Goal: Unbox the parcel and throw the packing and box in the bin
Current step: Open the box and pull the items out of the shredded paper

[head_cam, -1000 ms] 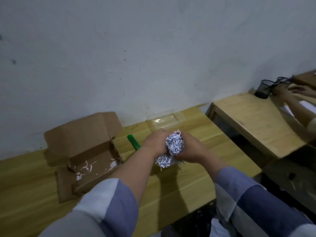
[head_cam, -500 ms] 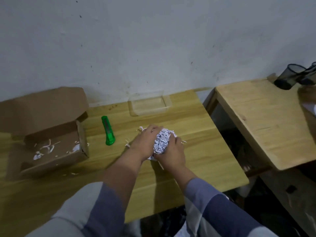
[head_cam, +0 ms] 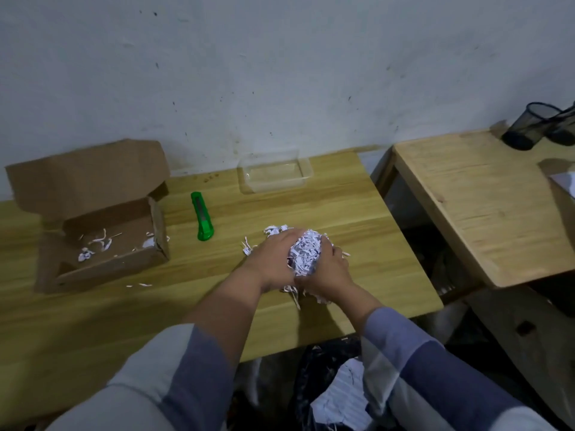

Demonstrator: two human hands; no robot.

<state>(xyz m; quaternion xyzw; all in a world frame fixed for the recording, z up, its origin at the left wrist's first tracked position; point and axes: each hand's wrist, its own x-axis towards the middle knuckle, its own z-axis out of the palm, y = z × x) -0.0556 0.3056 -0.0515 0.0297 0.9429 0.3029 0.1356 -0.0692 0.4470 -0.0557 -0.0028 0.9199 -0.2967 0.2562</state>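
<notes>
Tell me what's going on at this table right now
A person is gathering shredded paper packing into a wad on the wooden table, with the left hand and right hand cupped around it. The opened cardboard box sits to the left with a few shreds inside. A green utility knife and a clear plastic container lie behind. A black bin bag waits below the table edge.
</notes>
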